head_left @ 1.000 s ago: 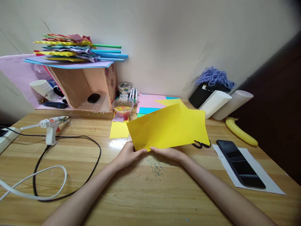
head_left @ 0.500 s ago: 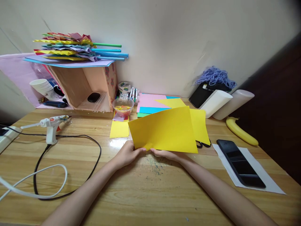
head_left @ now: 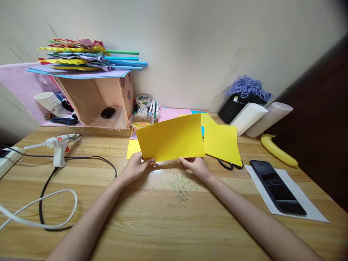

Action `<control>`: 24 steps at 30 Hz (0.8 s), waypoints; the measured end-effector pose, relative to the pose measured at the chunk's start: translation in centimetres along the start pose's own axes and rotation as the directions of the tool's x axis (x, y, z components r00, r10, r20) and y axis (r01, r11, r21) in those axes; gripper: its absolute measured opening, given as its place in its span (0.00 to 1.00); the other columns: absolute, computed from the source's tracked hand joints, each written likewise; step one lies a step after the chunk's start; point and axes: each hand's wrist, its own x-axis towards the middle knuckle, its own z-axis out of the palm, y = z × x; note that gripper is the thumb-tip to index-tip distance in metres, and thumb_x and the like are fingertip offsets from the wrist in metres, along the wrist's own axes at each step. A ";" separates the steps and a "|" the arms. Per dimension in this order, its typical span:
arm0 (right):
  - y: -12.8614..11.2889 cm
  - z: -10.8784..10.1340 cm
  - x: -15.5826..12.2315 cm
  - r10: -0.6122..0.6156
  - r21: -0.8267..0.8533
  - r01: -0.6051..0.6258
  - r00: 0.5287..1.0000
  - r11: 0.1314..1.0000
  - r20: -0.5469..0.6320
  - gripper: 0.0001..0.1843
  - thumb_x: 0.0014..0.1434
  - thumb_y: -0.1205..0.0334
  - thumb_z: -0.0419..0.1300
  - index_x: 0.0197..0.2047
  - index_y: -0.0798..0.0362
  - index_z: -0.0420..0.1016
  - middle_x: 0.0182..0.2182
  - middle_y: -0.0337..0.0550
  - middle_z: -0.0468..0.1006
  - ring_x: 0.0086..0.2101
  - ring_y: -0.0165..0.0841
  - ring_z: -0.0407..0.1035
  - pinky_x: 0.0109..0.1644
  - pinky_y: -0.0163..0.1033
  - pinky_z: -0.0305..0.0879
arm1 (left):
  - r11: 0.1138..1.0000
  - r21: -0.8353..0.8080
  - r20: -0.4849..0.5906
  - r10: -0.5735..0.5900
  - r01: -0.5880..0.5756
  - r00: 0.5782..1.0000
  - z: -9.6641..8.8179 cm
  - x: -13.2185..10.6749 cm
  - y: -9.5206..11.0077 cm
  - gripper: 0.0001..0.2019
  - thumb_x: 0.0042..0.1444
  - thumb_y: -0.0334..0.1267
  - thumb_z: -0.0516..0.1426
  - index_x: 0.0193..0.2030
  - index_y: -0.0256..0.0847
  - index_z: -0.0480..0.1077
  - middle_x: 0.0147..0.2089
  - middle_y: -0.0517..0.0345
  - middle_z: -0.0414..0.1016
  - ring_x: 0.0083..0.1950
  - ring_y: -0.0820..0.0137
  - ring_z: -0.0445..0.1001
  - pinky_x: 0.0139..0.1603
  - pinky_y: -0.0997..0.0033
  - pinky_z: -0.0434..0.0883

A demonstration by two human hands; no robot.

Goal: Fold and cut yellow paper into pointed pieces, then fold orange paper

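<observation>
While hands (head_left: pixel 134 168) (head_left: pixel 198 167) hold paper (head_left: pixel 172 137), apparently scissors (head_left: pixel 231 168) nearby

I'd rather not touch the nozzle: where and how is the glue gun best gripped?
Grip the glue gun by its white handle, probably from the left: the nozzle points right, and the handle extends below the body. Keep clear of the black cord below.

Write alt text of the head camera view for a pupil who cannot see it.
A person's left hand and right hand hold a yellow sheet by its lower edge above a wooden table. A white glue gun is at left; a black phone on white paper and a banana are at right.
</observation>
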 end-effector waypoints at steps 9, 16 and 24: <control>-0.1 -1.6 1.9 -0.155 0.169 0.196 0.961 0.966 -0.228 0.12 0.46 0.54 0.63 0.26 0.54 0.69 0.24 0.39 0.74 0.19 0.25 0.61 0.24 0.32 0.60 | 0.994 -0.062 -0.191 -0.098 0.087 0.977 -3.1 0.6 -0.8 0.12 0.48 0.44 0.56 0.29 0.35 0.71 0.33 0.52 0.76 0.34 0.67 0.73 0.34 0.73 0.67; -0.2 -1.3 1.5 -0.160 0.127 0.169 0.984 0.977 -0.081 0.15 0.46 0.52 0.63 0.30 0.55 0.71 0.19 0.36 0.70 0.21 0.28 0.63 0.26 0.34 0.62 | 0.998 0.011 -0.083 -0.066 0.068 0.994 -2.4 0.3 0.0 0.11 0.49 0.43 0.55 0.31 0.36 0.72 0.34 0.55 0.76 0.37 0.65 0.73 0.38 0.71 0.67; 0.3 -1.3 1.6 -0.118 0.015 0.120 0.990 0.993 -0.076 0.18 0.45 0.49 0.63 0.25 0.56 0.68 0.19 0.40 0.71 0.21 0.29 0.63 0.25 0.35 0.61 | 0.999 -0.005 -0.106 -0.041 0.041 0.994 -2.2 0.1 -0.4 0.15 0.51 0.47 0.54 0.36 0.37 0.71 0.36 0.55 0.76 0.38 0.65 0.72 0.38 0.71 0.67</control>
